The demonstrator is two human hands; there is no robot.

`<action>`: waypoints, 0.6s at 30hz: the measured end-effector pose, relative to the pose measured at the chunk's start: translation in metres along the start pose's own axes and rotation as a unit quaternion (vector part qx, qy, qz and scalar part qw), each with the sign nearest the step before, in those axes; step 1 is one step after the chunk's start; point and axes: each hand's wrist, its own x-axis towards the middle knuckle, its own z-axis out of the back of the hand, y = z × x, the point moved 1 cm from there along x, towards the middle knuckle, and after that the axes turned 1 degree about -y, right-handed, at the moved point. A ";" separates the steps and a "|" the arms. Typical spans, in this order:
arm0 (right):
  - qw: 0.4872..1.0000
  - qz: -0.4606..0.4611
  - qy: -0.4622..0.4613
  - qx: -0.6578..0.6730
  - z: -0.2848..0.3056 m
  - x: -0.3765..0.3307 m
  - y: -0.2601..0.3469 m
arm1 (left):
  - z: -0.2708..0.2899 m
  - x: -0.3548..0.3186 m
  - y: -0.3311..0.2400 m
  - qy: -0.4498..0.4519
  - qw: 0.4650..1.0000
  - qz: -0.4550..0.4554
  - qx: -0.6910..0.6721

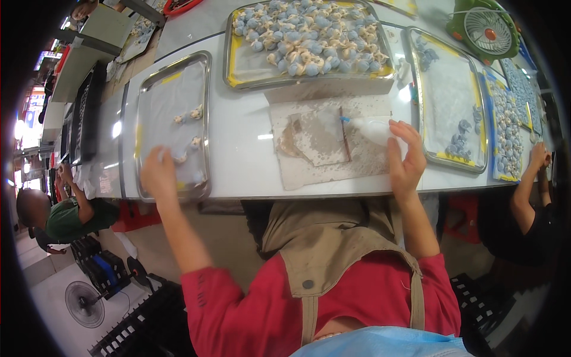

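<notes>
Few pieces (196,112) at ten o'clock, a heap (315,38) left at twelve.
Left hand (158,172) blurred, grip unclear; right hand (405,160) holds a whitish object (373,128).

left hand (157,175): motion-blurred over the left tray (172,98); can't tell if it holds a piece
left tray, near-left corner: covered by that hand and forearm
right hand (407,152): thumb and fingertips overlap the white item; grip unclear
white item (375,132): washed out, outline lost against the cardboard (357,169); kind unclear
blue bit (345,119): too small to ID
far tray (250,62): far edge cut off at top of frame
heaped pieces (315,35): bottom layer hidden under top ones
right tray pieces (458,143): bunched at the near edge, shapes too small to read
green fan (489,33): top clipped by frame
face mask (380,344): cut off by lower edge
</notes>
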 end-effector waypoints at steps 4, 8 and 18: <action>1.000 -0.019 0.003 -0.004 0.000 -0.003 -0.005 | 0.016 0.041 -0.072 -0.046 0.972 -0.028 -0.230; 0.999 -0.043 0.001 0.033 -0.005 -0.003 -0.008 | -0.006 0.080 -0.169 -0.024 0.889 -0.281 -0.359; 0.996 -0.071 -0.008 0.046 -0.001 -0.004 -0.014 | -0.047 0.102 -0.211 0.069 0.868 -0.176 -0.459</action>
